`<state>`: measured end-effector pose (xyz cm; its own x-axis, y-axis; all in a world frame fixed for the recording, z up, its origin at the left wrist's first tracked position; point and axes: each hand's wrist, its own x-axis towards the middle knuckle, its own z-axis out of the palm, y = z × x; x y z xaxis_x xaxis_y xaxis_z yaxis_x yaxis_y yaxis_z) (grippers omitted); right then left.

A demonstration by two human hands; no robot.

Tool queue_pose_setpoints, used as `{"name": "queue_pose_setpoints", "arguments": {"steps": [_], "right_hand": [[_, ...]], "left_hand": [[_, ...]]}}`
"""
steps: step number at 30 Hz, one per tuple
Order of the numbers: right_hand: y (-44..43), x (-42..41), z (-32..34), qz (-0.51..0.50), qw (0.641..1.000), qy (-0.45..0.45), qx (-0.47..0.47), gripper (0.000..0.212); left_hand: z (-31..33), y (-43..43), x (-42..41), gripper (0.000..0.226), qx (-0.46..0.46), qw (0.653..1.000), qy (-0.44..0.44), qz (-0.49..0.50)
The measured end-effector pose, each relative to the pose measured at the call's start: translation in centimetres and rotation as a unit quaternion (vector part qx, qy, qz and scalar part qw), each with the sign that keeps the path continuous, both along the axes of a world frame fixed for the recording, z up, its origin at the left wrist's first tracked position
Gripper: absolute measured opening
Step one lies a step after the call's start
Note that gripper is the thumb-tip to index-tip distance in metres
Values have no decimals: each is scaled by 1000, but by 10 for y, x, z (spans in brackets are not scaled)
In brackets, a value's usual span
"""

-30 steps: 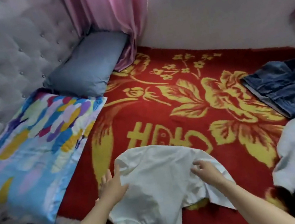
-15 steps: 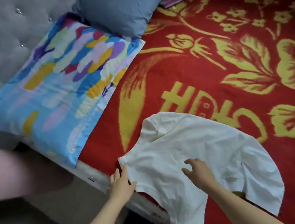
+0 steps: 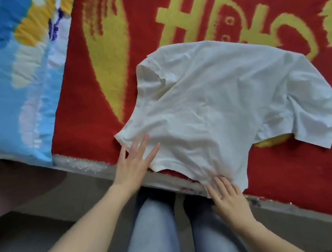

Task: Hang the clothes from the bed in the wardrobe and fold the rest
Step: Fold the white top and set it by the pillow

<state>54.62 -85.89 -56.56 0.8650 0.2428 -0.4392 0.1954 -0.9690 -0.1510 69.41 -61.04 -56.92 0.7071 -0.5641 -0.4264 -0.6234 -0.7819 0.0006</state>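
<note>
Head view: we are sliding our left grip (image 3: 133, 165) and right grip (image 3: 229, 199), both spread flat, from the middle of the white T-shirt (image 3: 223, 104) to its near hem; it is lying smoothed on the red blanket (image 3: 305, 190) at the bed's edge; we are judging it ready for folding.

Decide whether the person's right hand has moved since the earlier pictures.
Yes. The right hand has drawn back towards the person, away from the yellow lettering, down to the white T-shirt's near hem.
</note>
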Motion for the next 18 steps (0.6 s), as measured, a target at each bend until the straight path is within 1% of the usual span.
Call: {"name": "queue_pose_setpoints", "arguments": {"steps": [1,2,3,4,6,7,8,9,11,12,13,14,15,16,18], "right_hand": [[-4,-5,-5,5,1000,-13,-15,76],[-8,-8,-11,20,999,-41,-22,72],[-11,-6,-16,17,998,-64,-16,61],[-16,-1,-20,12,996,-88,-9,51],[-20,8,-24,-6,992,-129,-1,45],[-23,12,-22,-10,990,-141,14,38],[-26,11,-21,-11,988,-151,37,29],[-29,13,-16,-20,988,-140,61,24],[-36,17,-1,-55,987,-100,111,34],[-39,19,9,-96,984,-75,129,36],[-42,21,21,-172,973,-55,146,32],[-48,24,41,-270,949,-22,159,26],[-53,28,57,-371,911,-2,183,25],[-63,35,73,-441,873,-5,209,27],[-84,63,119,-493,831,-50,252,22]], "left_hand": [[-7,4,7,91,13,1000,-1,-11],[-17,9,12,85,28,999,-11,-37],[-21,13,18,78,38,997,11,-63],[-21,16,24,73,11,996,9,-91],[-17,21,33,56,-76,991,-18,-111],[-14,22,37,50,-115,989,-12,-95],[-11,22,42,46,-137,988,17,-74],[-7,20,46,44,-154,986,50,-45],[0,17,53,41,-134,981,121,68],[6,16,56,42,-117,975,149,118],[15,17,58,42,-104,968,173,152],[33,15,60,41,-106,963,180,170],[50,14,62,40,-107,960,185,178],[70,12,66,39,-116,959,188,180],[117,5,80,34,-155,954,179,186]]}}
